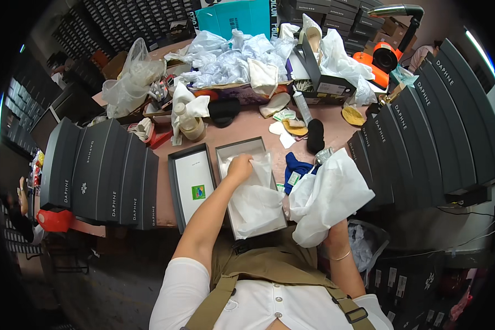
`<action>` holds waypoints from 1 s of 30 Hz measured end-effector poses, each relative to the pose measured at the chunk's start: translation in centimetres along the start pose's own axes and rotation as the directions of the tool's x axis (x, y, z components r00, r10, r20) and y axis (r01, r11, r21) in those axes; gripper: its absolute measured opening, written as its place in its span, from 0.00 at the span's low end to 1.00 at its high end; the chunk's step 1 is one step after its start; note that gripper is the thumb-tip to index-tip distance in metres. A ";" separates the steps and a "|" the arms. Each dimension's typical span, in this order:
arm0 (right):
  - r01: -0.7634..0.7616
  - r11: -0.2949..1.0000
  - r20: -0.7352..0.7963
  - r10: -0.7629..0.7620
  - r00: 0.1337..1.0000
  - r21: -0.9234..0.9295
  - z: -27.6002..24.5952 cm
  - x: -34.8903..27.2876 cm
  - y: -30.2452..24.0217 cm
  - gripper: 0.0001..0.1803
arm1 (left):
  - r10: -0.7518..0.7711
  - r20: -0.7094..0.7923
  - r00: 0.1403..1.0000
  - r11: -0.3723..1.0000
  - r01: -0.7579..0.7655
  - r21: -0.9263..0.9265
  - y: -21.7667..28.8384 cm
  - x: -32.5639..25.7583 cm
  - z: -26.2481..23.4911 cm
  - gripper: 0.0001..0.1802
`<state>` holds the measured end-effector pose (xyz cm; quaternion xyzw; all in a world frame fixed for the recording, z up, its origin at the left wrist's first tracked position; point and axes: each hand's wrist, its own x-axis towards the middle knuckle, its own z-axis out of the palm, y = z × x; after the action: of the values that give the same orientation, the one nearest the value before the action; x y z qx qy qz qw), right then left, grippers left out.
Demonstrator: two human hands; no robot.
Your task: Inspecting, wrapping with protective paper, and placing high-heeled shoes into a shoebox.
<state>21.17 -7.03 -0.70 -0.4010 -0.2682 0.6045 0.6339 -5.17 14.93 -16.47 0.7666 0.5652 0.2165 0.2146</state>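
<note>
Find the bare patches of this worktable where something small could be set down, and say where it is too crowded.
Bare table shows between the spray bottle and the open grey box. The back, under crumpled tissue paper, is crowded; stacked lids fill the left.

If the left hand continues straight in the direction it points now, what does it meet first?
Probably the far wall of the open grey box. The left hand already presses on the white tissue paper inside; depth is unclear.

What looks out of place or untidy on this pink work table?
Nothing looks damaged or spilled. The back of the pink work table is untidy: a loose heap of crumpled white tissue paper, scattered beige insoles and a black sock-like piece lie unsorted behind the open grey cardboard shoe box.
</note>
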 end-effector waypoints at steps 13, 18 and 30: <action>0.509 -0.012 0.437 0.497 0.750 -0.860 8.0 7.0 13.7 0.29 | 0.164 -0.674 0.720 0.896 -0.394 -0.204 10.9 -7.5 -27.7 0.11; 0.513 0.007 0.512 -0.057 0.857 -0.858 5.3 6.0 3.1 0.34 | 0.025 -0.666 0.746 0.979 -0.152 -0.133 9.7 -11.0 -23.9 0.08; 0.445 0.449 0.323 -0.324 0.889 -0.775 -3.2 6.1 -3.2 0.13 | -0.160 -0.193 0.968 0.701 -0.026 -0.713 8.7 -15.2 -16.2 0.11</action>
<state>26.32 -1.44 -0.58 -0.5410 -0.6452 0.2680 0.4682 -11.84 -0.57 0.37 0.5711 0.4874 0.5006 0.4309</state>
